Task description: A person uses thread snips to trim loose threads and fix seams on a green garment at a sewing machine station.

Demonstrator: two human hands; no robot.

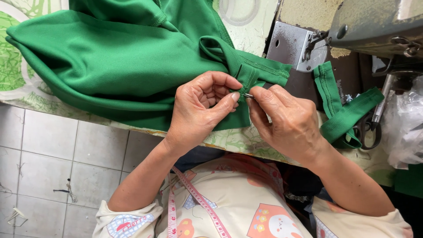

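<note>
Pinching green garment [132,57] hem between fingers [232,98]: left hand [200,108], right hand [288,123] both closed, small metal pin [248,95] between fingertips.

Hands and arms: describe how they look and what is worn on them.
Both hands, left hand and right hand, are bare: no gloves, and no rings or watch show. The forearms are uncovered. Short cream sleeves with colourful cartoon prints end near the elbows. A pink measuring tape hangs against the chest.
</note>
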